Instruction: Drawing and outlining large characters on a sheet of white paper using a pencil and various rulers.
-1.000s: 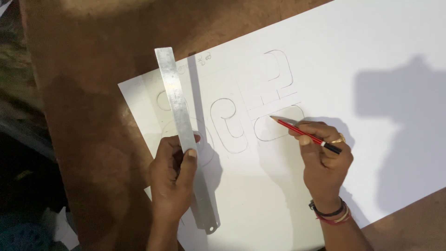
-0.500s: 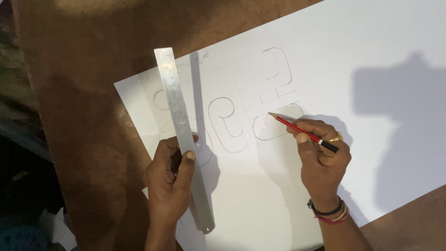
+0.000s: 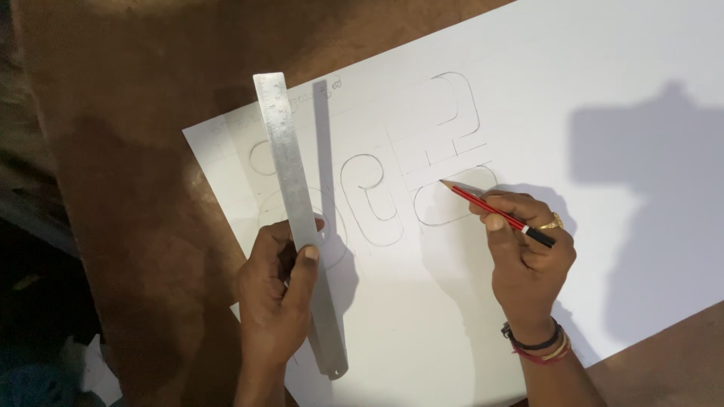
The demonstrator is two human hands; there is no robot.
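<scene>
A steel ruler (image 3: 300, 218) is held clear of a large white sheet (image 3: 603, 90) by the left hand (image 3: 275, 298), whose grip is closed around the ruler's lower half, thumb pressed on its flat face. The ruler is tilted, its far end pointed toward 11 o'clock and its holed end toward 5 o'clock; a dark shadow cast just to its right suggests it is raised off the paper rather than laid flat, probably so that the drawn lines are left uncovered.

A red pencil (image 3: 494, 212) is pinched between thumb and fingers of the right hand (image 3: 528, 260), the grip shut on its rear part near the black end. The tip is set at 10 o'clock from that hand, touching or almost touching the outline of a rounded shape (image 3: 452, 200), 1 of several curved outlines pencilled on the sheet. The heel of the hand appears rested on the paper, likely for steadiness. The sheet lies slantwise on a brown tabletop (image 3: 151, 151).
</scene>
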